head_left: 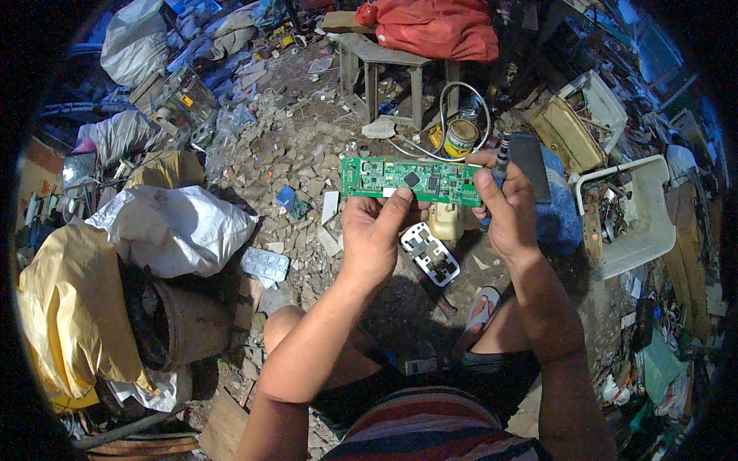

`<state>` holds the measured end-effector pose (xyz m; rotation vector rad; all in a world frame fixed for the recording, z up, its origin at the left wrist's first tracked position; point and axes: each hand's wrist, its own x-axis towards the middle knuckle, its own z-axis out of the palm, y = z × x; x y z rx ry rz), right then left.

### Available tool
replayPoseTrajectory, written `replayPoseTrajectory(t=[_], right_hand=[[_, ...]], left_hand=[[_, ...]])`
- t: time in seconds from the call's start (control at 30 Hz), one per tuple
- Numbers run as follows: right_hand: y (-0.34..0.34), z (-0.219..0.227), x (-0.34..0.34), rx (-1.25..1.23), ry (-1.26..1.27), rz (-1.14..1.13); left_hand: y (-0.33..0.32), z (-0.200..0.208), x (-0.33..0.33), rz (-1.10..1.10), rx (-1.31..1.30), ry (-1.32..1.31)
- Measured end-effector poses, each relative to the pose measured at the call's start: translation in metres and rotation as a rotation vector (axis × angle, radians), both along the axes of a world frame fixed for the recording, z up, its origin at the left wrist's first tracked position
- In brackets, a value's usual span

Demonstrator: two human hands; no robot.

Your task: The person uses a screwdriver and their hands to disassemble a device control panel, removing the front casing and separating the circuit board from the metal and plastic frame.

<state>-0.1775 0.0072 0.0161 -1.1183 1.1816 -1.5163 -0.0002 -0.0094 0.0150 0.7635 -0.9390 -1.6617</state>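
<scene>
Both hands hold a long green circuit board level in front of me, its chip side facing up. My left hand is closed on its near edge, thumb on top beside a dark square chip. My right hand pinches the board's right end. A slim tool with a blue grip and a dark ribbed upper part is also in that hand; its exact kind is unclear. Below the board, on the ground, lies a white cut-out plastic plate. A cream plastic container is partly hidden behind the board.
Beyond stands a low wooden stool with a red sack. A looped pale cable runs near a tin can. White bins with scrap stand right; sacks and a bucket left. Rubble covers the ground.
</scene>
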Motion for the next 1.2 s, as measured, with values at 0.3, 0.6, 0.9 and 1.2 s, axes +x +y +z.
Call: replayPoseTrajectory(t=[0.3, 0.6, 0.9, 1.2], right_hand=[[-0.001, 0.000, 0.000, -0.001, 0.078, -0.019], [0.001, 0.004, -0.001, 0.048, 0.114, -0.012], [0.001, 0.001, -0.002, -0.084, 0.528, -0.118], [0.000, -0.003, 0.002, -0.668, 0.828, -0.109]], left_hand=[[-0.003, -0.004, 0.003, -0.003, -0.025, 0.020], [-0.003, 0.003, 0.000, 0.061, -0.009, 0.026], [-0.015, -0.001, 0.006, 0.041, 0.037, 0.126], [-0.015, 0.005, 0.009, -0.042, -0.015, 0.271]])
